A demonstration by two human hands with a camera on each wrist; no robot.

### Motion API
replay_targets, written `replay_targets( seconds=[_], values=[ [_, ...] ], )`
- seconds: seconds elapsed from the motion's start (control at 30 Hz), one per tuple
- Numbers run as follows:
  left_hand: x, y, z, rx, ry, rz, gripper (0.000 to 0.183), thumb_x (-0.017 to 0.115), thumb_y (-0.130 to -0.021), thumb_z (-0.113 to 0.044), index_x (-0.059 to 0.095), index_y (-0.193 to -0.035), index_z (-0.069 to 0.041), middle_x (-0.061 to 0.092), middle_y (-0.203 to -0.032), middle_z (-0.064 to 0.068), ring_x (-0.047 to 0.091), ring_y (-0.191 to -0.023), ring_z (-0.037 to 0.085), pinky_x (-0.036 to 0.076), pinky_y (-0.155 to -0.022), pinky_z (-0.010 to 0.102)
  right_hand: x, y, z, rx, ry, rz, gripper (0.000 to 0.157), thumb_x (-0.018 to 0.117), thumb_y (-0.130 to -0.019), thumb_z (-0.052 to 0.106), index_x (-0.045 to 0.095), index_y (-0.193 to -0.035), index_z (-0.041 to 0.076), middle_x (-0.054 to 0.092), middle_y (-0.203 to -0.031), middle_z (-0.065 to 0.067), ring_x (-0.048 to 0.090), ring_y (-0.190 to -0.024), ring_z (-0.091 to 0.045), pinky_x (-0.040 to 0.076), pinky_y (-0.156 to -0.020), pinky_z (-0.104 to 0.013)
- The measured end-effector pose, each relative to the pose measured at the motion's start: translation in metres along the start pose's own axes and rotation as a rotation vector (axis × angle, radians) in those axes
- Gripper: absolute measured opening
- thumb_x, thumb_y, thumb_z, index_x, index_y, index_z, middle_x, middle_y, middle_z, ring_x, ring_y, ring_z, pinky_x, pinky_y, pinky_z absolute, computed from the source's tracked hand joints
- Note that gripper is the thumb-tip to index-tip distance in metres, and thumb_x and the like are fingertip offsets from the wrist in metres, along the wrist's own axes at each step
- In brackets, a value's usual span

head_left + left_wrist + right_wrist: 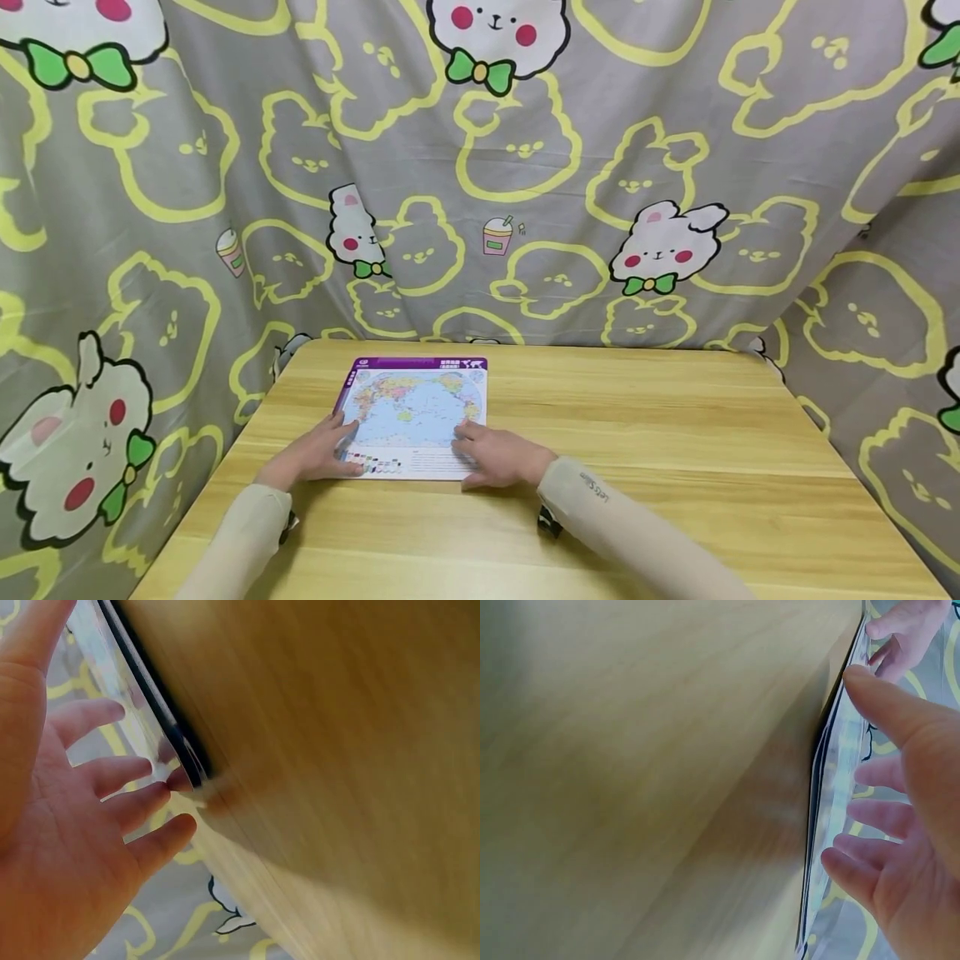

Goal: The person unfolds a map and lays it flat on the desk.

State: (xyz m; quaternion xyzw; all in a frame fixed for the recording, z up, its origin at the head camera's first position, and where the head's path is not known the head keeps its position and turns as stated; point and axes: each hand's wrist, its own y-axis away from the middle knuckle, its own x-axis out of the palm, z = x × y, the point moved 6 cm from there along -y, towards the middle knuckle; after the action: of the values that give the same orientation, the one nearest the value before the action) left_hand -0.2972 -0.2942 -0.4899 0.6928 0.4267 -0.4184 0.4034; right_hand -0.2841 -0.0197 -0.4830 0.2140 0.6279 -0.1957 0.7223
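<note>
A flat world map board [416,421] with a purple band along its top lies on the wooden table, left of the middle. At its left side is my left hand [317,450], fingers spread, with the thumb by the front left corner. My right hand [504,457] is at the right side, its fingertips over the map's edge. In the right wrist view the board's dark edge [815,776] looks layered, and relaxed fingers [881,817] stand beside it. The left wrist view has loosely spread fingers [124,802] near a corner of the board [184,754].
The wooden table [660,433] reaches to the right and toward me. A grey curtain [555,167] with yellow outlines and white cartoon animals hangs behind it and on both sides.
</note>
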Motion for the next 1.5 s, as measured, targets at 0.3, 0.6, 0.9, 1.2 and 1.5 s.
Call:
replay_targets(
  seconds=[0.3, 0.6, 0.9, 1.2, 1.5],
  values=[
    [0.002, 0.003, 0.001, 0.02, 0.002, 0.025, 0.094, 0.072, -0.075, -0.055, 0.039, -0.141, 0.003, 0.017, -0.145, 0.039, 0.016, -0.132, 0.055, 0.021, -0.104, 0.064, 0.009, -0.004, 0.003, -0.03, 0.04, 0.041, 0.06, 0.057, -0.092, 0.045, 0.047, -0.138, 0.009, 0.036, -0.147, -0.014, 0.031, -0.136, -0.033, 0.03, -0.109, -0.035],
    [0.007, 0.002, -0.005, 0.006, -0.017, 0.065, 0.096, 0.072, -0.075, -0.054, 0.037, -0.141, 0.005, 0.016, -0.145, 0.039, 0.015, -0.133, 0.054, 0.021, -0.105, 0.063, 0.013, 0.001, 0.002, -0.054, 0.046, 0.056, 0.057, 0.052, -0.095, 0.042, 0.046, -0.14, 0.009, 0.036, -0.148, -0.013, 0.029, -0.137, -0.032, 0.026, -0.11, -0.036],
    [0.01, 0.0, -0.012, -0.023, 0.0, 0.081, 0.097, 0.073, -0.074, -0.055, 0.037, -0.142, 0.004, 0.015, -0.147, 0.037, 0.013, -0.135, 0.052, 0.02, -0.105, 0.063, 0.011, 0.008, -0.002, -0.044, 0.048, 0.069, 0.055, 0.053, -0.096, 0.041, 0.046, -0.14, 0.01, 0.036, -0.148, -0.012, 0.029, -0.137, -0.031, 0.027, -0.11, -0.036],
    [0.011, -0.003, -0.027, -0.009, -0.007, 0.091, 0.096, 0.074, -0.074, -0.053, 0.037, -0.142, 0.005, 0.015, -0.147, 0.038, 0.013, -0.135, 0.052, 0.02, -0.105, 0.063, 0.008, 0.022, -0.003, -0.03, 0.046, 0.08, 0.054, 0.052, -0.096, 0.039, 0.045, -0.141, 0.009, 0.034, -0.149, -0.014, 0.028, -0.138, -0.032, 0.028, -0.11, -0.036],
    [0.015, -0.008, -0.042, 0.006, -0.035, 0.093, 0.096, 0.073, -0.075, -0.054, 0.036, -0.142, 0.004, 0.016, -0.147, 0.037, 0.014, -0.136, 0.049, 0.021, -0.107, 0.06, 0.011, 0.037, -0.012, -0.024, 0.036, 0.066, 0.053, 0.052, -0.097, 0.038, 0.045, -0.141, 0.009, 0.034, -0.149, -0.013, 0.027, -0.138, -0.033, 0.029, -0.11, -0.036]
  ],
)
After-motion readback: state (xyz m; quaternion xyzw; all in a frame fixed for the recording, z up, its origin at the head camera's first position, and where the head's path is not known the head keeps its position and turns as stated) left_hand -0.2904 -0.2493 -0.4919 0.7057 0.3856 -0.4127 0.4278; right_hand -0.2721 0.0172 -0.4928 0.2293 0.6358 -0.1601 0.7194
